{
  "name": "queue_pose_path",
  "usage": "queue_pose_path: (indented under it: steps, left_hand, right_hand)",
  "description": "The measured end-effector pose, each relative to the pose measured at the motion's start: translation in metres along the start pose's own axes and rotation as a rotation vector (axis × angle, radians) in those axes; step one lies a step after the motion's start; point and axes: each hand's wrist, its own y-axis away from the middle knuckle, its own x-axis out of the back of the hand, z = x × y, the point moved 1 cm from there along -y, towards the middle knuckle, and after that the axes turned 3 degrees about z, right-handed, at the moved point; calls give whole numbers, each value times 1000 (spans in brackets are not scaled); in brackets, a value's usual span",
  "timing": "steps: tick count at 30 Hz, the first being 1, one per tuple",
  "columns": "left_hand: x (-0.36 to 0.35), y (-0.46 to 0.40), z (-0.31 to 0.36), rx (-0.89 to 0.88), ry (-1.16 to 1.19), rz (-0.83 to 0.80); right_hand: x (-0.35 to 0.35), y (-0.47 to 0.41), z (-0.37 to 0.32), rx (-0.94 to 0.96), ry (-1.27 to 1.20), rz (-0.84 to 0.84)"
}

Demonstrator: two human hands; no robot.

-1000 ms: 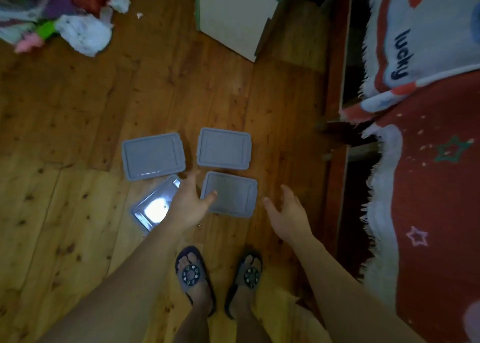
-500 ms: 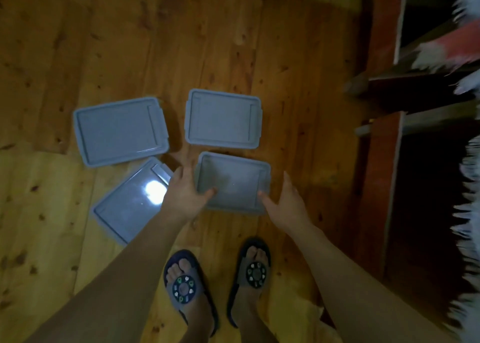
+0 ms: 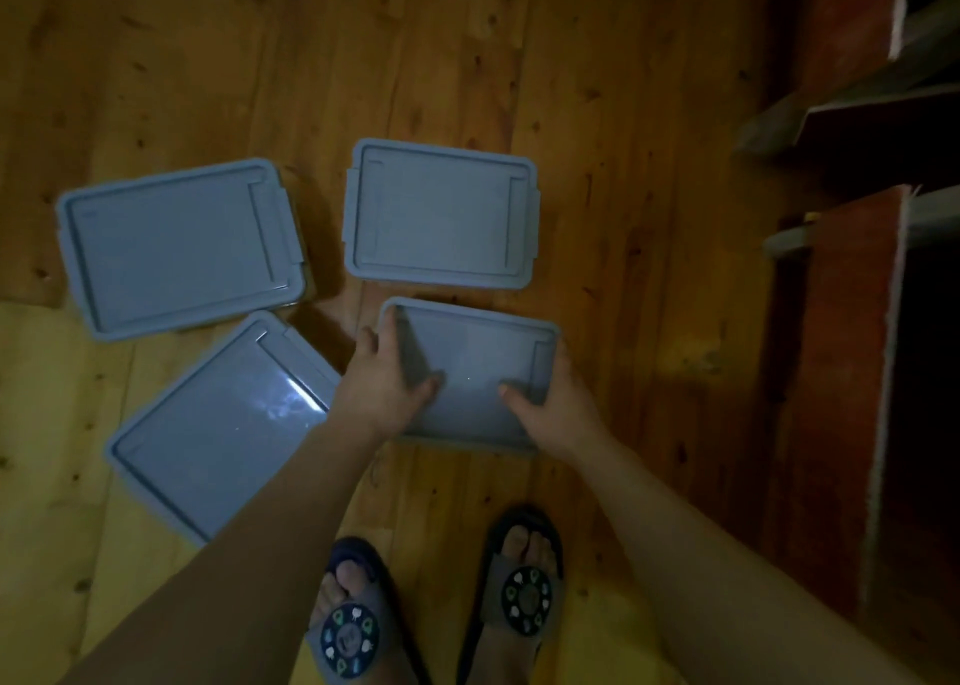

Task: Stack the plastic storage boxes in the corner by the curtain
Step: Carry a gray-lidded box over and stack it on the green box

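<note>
Wooden floor point(image 3: 519, 61), box point(image 3: 478, 372) between both hands

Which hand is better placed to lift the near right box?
Neither alone: the left hand grips the box's left edge, the right hand its right edge. Lift with both.

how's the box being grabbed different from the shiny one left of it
The gripped box has the left hand and right hand on its ends; the glare box is untouched. The gripped box lies roughly square to the view and looks dull; the glare box lies turned diagonally with a bright reflection. Both are grey-blue lidded boxes.
</note>
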Motion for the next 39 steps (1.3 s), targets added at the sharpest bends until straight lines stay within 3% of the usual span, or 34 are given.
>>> queue_pose_path:
  steps: [15, 22, 39]
  left_hand:
    - [33, 58, 36, -4, 58, 36]
    - [110, 109, 85, -64, 58, 126]
    - [329, 195, 237, -237, 28, 491]
  right_hand:
    - [50, 56, -23, 64, 65, 51]
    - [110, 130, -74, 162, 96, 120]
    - [257, 257, -248, 360, 240, 490]
